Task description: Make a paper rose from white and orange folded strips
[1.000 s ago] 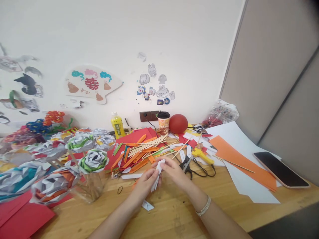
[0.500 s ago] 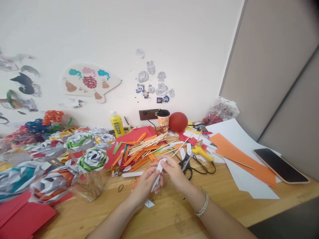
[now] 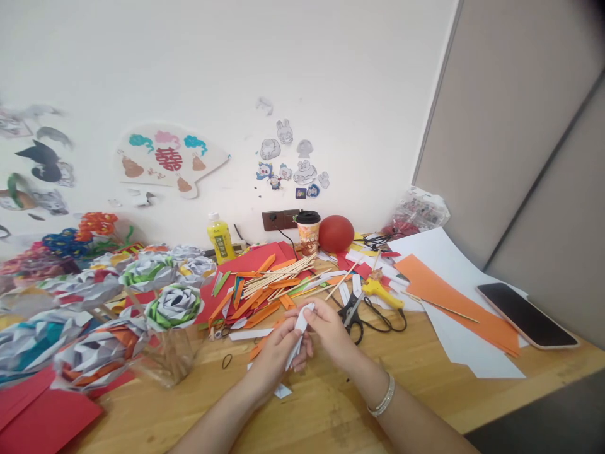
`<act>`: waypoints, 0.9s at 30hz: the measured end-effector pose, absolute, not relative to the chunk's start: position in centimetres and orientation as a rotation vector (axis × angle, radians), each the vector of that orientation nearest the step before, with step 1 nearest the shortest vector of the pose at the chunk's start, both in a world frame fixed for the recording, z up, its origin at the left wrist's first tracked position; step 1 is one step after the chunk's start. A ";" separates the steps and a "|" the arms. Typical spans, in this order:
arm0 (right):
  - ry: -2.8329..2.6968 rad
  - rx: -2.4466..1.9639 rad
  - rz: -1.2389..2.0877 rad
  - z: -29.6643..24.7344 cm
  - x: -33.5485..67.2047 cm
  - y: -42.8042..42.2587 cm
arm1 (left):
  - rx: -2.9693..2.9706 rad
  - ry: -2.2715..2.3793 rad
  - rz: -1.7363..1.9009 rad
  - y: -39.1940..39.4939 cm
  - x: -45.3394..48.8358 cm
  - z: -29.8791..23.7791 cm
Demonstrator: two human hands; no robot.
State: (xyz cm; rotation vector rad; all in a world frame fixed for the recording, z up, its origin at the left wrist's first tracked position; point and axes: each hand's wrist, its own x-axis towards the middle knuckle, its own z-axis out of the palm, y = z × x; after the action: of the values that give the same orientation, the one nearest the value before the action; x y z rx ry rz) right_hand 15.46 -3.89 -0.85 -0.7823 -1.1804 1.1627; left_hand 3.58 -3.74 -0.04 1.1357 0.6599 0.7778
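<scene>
Between both hands is a folded white paper strip (image 3: 300,326), tilted with its upper end to the right. My left hand (image 3: 280,345) grips its lower part, thumb on top and fingers curled beneath. My right hand (image 3: 328,328) pinches the upper end between thumb and fingers. A small white paper scrap (image 3: 282,391) lies on the table under my left hand. Just beyond the hands is a heap of orange paper strips (image 3: 258,302) and thin wooden sticks (image 3: 278,272). Black-handled scissors (image 3: 351,314) lie right of my right hand.
Folded paper flowers (image 3: 174,306) crowd the left, above red paper (image 3: 47,413). A yellow glue gun (image 3: 382,293) with a black cord, orange sheets (image 3: 458,309) and a phone (image 3: 527,314) lie right. A bottle (image 3: 220,239), cup (image 3: 309,233) and red balloon (image 3: 336,233) stand by the wall.
The view has shifted slightly. Both hands still hold the white paper strip in nearly the same pose, and the table items have not visibly moved.
</scene>
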 end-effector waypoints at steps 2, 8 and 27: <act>-1.179 -0.765 1.165 -0.8 15.5 -4.0 | 1.141 0.684 0.765 -3.7 3.5 0.0; -1.176 -0.749 1.177 -0.5 15.5 -4.1 | 1.140 0.654 0.741 -3.5 3.2 -0.2; -1.471 -0.957 0.885 -0.8 17.9 -2.6 | 1.185 0.694 0.724 -2.1 3.0 -1.4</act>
State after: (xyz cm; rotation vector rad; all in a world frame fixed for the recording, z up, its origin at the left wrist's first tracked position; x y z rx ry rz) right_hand 17.86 -2.65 -0.83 -0.9570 -1.4709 0.8846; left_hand 3.03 -2.13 -1.40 1.1847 0.6938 0.7240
